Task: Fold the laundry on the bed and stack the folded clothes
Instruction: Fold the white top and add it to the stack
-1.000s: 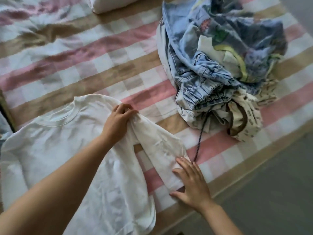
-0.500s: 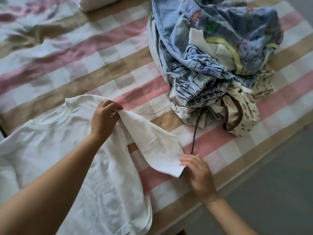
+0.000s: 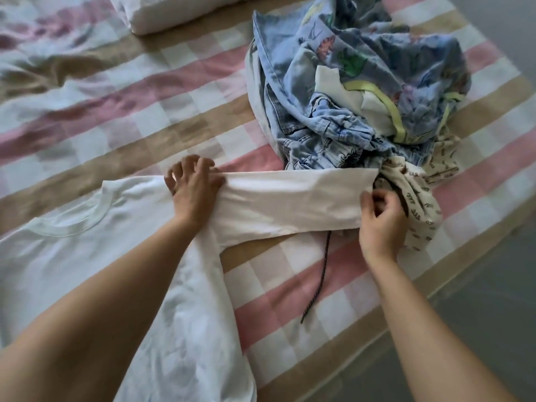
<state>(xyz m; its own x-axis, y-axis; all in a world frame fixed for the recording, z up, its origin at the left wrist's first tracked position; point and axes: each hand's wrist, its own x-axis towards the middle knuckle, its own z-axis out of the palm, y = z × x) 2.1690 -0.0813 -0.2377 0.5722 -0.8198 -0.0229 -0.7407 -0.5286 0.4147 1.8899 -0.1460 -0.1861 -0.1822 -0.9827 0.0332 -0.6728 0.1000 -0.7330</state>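
A white long-sleeved shirt lies flat on the checked bed, collar toward the far side. Its right sleeve is stretched out sideways toward the laundry pile. My left hand rests on the shirt's shoulder where the sleeve starts, fingers spread. My right hand pinches the cuff end of the sleeve. A heap of unfolded laundry, with blue denim, dinosaur-print fabric and a cream patterned piece, lies just beyond the cuff.
A folded white item sits at the far edge of the bed. A dark drawstring trails from the pile across the cover. The bed's edge runs diagonally at the right, with grey floor beyond it.
My right hand lifted the sleeve's cuff off the bed and pulled it out to the right, straightening the sleeve. My left hand stayed at the shoulder and spread its fingers.
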